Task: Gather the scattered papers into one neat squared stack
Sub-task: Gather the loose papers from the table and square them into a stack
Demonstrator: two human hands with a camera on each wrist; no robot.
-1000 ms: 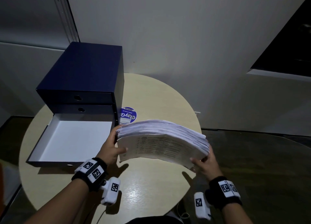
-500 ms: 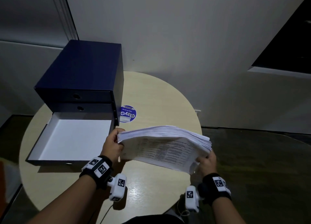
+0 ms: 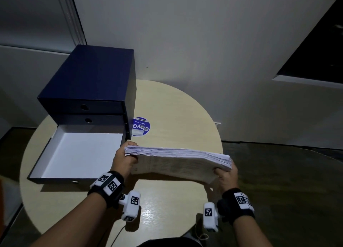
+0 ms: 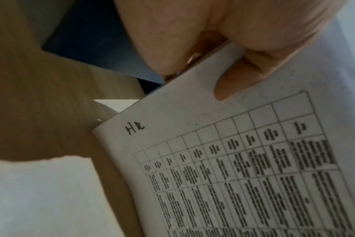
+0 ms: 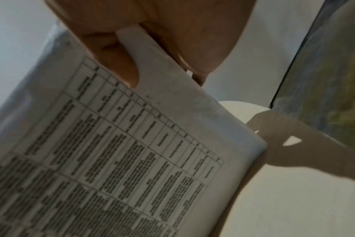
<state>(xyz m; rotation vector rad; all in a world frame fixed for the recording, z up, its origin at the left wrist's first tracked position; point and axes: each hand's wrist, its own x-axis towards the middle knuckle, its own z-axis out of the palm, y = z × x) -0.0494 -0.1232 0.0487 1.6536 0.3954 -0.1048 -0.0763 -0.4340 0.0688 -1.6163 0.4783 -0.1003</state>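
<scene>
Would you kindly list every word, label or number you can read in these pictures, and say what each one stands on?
"H2" (second character uncertain): handwritten at a corner of the stack of papers, on its printed table sheet.
"ClayG": partial, upside down on the round blue sticker on the table; its smaller line is too small to read.
Printed table text on the stack: too blurred.
Wrist markers: square patterns, no readable words.

L hand (image 4: 223, 36) grips corner of paper stack (image 4: 243, 160) w/ thumb (image 4: 239, 77) on printed table pg marked "H2"; wood tabletop (image 4: 40, 112) & dark blue box (image 4: 91, 40) behind.
</scene>
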